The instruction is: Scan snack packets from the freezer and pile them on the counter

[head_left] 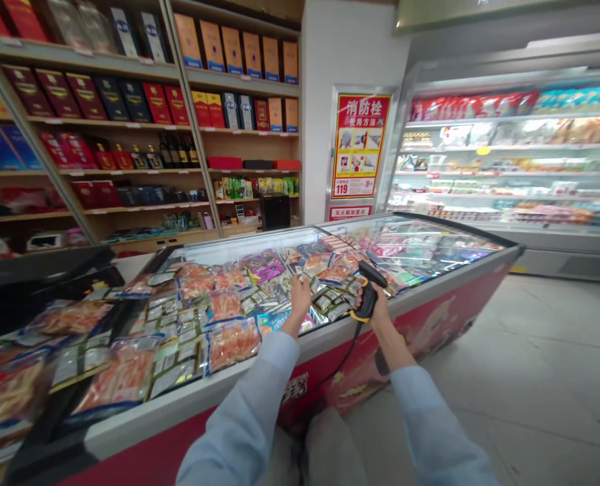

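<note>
My right hand (379, 305) is wrapped round the grip of a black and yellow barcode scanner (366, 297), held above the near side of a chest freezer (324, 334). A cable hangs from the scanner's base. Beside it, my left hand (300, 295) has its fingers curled together over the packs; whatever may be between the fingertips is too small to make out. Around the hands lie clear, blue-edged packs of pinkish food (233, 344), green-and-silver packs (335, 297) and purple packs (266, 266).
More packs (122, 371) lie on the freezer's left end. Shelves of boxed goods and bottles (148, 155) stand behind at left. A red fire-hydrant poster (361, 145) hangs on the wall. At right are a lit refrigerated display (507, 162) and tiled floor (547, 351).
</note>
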Motion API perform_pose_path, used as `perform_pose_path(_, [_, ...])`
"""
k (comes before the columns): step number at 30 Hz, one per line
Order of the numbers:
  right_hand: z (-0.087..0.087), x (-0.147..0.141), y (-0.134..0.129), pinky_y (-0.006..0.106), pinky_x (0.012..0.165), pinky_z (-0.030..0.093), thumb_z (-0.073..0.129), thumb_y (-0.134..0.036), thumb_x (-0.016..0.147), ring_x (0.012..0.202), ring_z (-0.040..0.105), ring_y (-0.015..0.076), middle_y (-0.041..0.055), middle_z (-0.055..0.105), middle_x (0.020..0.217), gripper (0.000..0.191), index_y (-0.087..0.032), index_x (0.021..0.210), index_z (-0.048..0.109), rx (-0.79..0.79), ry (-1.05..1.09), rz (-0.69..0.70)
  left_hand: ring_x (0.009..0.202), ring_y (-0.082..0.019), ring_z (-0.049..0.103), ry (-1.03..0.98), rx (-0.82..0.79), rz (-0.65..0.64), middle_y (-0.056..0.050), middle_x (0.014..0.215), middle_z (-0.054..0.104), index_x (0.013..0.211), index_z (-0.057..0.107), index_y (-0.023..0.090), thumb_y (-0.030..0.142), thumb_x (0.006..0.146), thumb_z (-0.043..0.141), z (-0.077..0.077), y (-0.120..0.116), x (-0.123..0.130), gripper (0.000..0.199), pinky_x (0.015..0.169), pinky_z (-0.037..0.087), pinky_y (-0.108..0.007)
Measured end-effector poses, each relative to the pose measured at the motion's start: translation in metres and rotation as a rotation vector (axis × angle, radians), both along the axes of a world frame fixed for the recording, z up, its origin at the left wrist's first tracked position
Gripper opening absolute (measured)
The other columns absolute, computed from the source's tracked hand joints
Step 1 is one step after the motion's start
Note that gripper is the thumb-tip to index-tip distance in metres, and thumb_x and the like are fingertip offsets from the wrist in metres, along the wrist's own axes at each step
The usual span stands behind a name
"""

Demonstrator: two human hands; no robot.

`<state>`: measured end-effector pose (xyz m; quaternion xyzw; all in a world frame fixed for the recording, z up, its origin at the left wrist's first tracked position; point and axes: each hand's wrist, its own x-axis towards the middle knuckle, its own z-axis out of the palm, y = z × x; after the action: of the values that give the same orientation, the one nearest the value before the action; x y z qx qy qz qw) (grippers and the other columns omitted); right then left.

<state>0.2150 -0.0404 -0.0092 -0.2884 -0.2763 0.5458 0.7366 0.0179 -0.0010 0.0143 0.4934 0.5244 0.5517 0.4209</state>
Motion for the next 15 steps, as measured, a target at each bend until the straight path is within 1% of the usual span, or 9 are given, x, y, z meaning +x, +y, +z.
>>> perform_pose_path(2, [-0.007, 0.004, 0.005, 0.021, 0.036, 0.041, 0.062, -0.046, 0.071, 0.040, 0.047, 0.0104, -0.0041, 0.053, 0.056, 0.032, -0.019, 0.089, 0.062, 0.024, 0.008, -0.012, 0.120, -0.031, 0.054, 0.264, 0.070, 0.082, -0.018, 0.120, 0.062, 0.129, 0.047, 0.015, 0.027, 0.088, 0.053, -0.006, 0.005, 0.008, 0.044, 0.105, 0.037, -0.048])
perform_pose_path(3, [-0.010, 0.005, 0.006, 0.021, 0.036, 0.041, 0.062, -0.046, 0.071, 0.040, 0.047, 0.0104, -0.0042, 0.053, 0.057, 0.033, -0.019, 0.090, 0.062, 0.038, 0.012, -0.015, 0.122, -0.031, 0.053, 0.434, 0.128, 0.135, -0.018, 0.123, 0.061, 0.131, 0.046, 0.014, 0.025, 0.087, 0.053, -0.010, 0.006, 0.010, 0.046, 0.106, 0.035, -0.049])
perform_pose_path(5, [-0.013, 0.006, 0.008, 0.022, 0.037, 0.041, 0.062, -0.045, 0.071, 0.041, 0.047, 0.0103, -0.0042, 0.053, 0.058, 0.034, -0.019, 0.092, 0.063, 0.063, 0.016, -0.017, 0.122, -0.031, 0.052, 0.739, 0.249, 0.224, -0.018, 0.128, 0.057, 0.126, 0.051, 0.014, 0.023, 0.087, 0.050, -0.018, 0.008, 0.012, 0.040, 0.105, 0.035, -0.048])
perform_pose_path(6, [-0.014, 0.006, 0.008, 0.022, 0.038, 0.042, 0.062, -0.045, 0.071, 0.042, 0.047, 0.0103, -0.0042, 0.054, 0.059, 0.034, -0.019, 0.092, 0.063, 0.074, 0.013, -0.018, 0.120, -0.030, 0.052, 0.830, 0.290, 0.230, -0.016, 0.128, 0.057, 0.121, 0.056, 0.015, 0.022, 0.087, 0.049, -0.023, 0.008, 0.013, 0.035, 0.105, 0.035, -0.046])
perform_pose_path(7, [-0.015, 0.006, 0.007, 0.022, 0.038, 0.042, 0.063, -0.045, 0.071, 0.042, 0.047, 0.0102, -0.0042, 0.054, 0.059, 0.035, -0.019, 0.093, 0.063, 0.080, 0.008, -0.018, 0.118, -0.029, 0.053, 0.896, 0.320, 0.206, -0.015, 0.126, 0.059, 0.115, 0.060, 0.016, 0.022, 0.087, 0.049, -0.027, 0.009, 0.014, 0.030, 0.104, 0.036, -0.045])
perform_pose_path(9, [-0.015, 0.005, 0.006, 0.022, 0.038, 0.041, 0.064, -0.045, 0.069, 0.042, 0.047, 0.0101, -0.0042, 0.054, 0.059, 0.037, -0.018, 0.094, 0.063, 0.078, -0.008, -0.015, 0.115, -0.026, 0.055, 0.978, 0.369, 0.098, -0.012, 0.121, 0.062, 0.108, 0.063, 0.018, 0.022, 0.088, 0.047, -0.033, 0.011, 0.017, 0.026, 0.104, 0.036, -0.043])
perform_pose_path(11, [-0.014, 0.004, 0.005, 0.022, 0.038, 0.041, 0.065, -0.046, 0.068, 0.041, 0.047, 0.0104, -0.0042, 0.054, 0.058, 0.039, -0.018, 0.094, 0.063, 0.061, -0.019, -0.018, 0.116, -0.025, 0.054, 1.006, 0.424, -0.016, -0.011, 0.121, 0.063, 0.111, 0.062, 0.017, 0.020, 0.089, 0.044, -0.038, 0.013, 0.021, 0.028, 0.106, 0.034, -0.043])
perform_pose_path(15, [-0.014, 0.004, 0.003, 0.023, 0.038, 0.041, 0.065, -0.047, 0.067, 0.042, 0.047, 0.0107, -0.0040, 0.054, 0.059, 0.037, -0.019, 0.092, 0.063, 0.043, -0.025, -0.030, 0.118, -0.025, 0.053, 0.958, 0.451, -0.110, -0.015, 0.121, 0.062, 0.120, 0.055, 0.013, 0.020, 0.091, 0.039, -0.040, 0.013, 0.026, 0.034, 0.111, 0.028, -0.044])
